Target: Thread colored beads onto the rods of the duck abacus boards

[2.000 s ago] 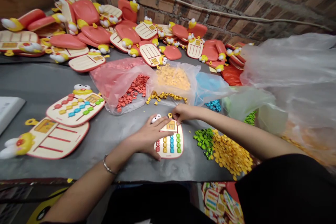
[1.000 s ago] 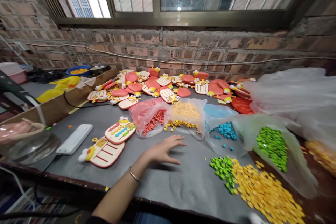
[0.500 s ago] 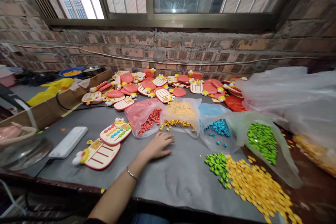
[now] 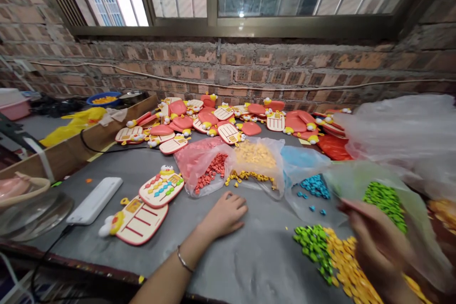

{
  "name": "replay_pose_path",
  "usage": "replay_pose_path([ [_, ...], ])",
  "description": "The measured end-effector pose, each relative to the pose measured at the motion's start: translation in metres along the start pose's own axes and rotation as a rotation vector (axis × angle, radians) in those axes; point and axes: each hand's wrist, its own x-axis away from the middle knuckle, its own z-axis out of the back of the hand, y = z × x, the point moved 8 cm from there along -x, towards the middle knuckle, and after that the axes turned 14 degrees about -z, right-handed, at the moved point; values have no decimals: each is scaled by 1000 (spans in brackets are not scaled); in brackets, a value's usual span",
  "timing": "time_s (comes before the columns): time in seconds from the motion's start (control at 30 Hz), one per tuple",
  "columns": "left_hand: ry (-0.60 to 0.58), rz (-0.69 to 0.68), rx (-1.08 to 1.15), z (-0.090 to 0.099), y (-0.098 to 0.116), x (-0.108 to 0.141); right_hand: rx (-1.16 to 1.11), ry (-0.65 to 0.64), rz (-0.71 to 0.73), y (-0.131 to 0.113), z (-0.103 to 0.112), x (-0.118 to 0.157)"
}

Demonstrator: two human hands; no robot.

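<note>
My left hand (image 4: 228, 213) lies on the grey table top, palm down with its fingers loosely spread, holding nothing. Just beyond its fingertips are the open bags of small red pieces (image 4: 213, 171) and small yellow pieces (image 4: 249, 176). My right hand (image 4: 381, 242) is smeared by motion over the right side, above a pile of flat yellow pieces (image 4: 344, 259). Its fingertips are beside the bag of green pieces (image 4: 384, 202); whether they grip anything I cannot tell. Loose green pieces (image 4: 313, 247) lie left of that hand. Blue pieces (image 4: 315, 186) spill from another bag.
Left of my left hand, a duck-headed board with coloured pieces (image 4: 162, 187) overlaps a bare slotted one (image 4: 140, 221). A white power bank (image 4: 95, 201) with a cable lies further left. Many red-backed boards (image 4: 251, 128) are heaped along the brick wall.
My right hand has come into view from the right, over the yellow pile and beside the green bag. The view has shifted slightly; my left hand stays resting on the table.
</note>
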Motion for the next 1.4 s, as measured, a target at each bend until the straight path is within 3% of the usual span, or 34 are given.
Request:
replay_pose_path([
  [0.07,-12,-4,-21,-1,3,-1,-160,-181,38,-18,-70,-50],
  [0.13,-36,-7,-53,-3,5,-2,-169,-341,45,-33,-149,-105],
  [0.23,-71,-12,-93,-7,7,-4,83,-626,-192,-22,-270,-167],
  [0.27,-78,-11,-98,-8,7,-4,135,-657,-241,-16,-300,-181],
  [0.37,-84,2,-102,-10,6,-6,240,-690,-311,3,-365,-201],
  [0.5,-57,19,-118,-10,3,-7,327,-691,-360,27,-404,-198],
  [0.63,-21,18,-141,-9,2,-6,339,-669,-377,38,-410,-198],
  [0.77,-2,2,-162,-4,2,-7,297,-560,-390,37,-388,-209],
  [0.87,45,-51,-188,4,7,-8,126,-393,-326,24,-345,-219],
  [0.93,108,-86,-216,13,12,-7,-127,-264,-242,10,-301,-221],
  [1.0,200,-104,-242,22,15,-5,-378,-247,-168,-2,-254,-212],
  [1.1,328,-125,-255,30,22,0,-518,-476,-162,-17,-202,-181],
  [1.17,379,-153,-260,31,28,2,-485,-700,-225,-22,-181,-148],
  [1.3,433,-208,-289,32,39,2,-285,-1310,-223,-34,-183,-53],
  [1.4,341,-196,-266,25,38,-6,-164,-1535,-81,-40,-201,-1],
])
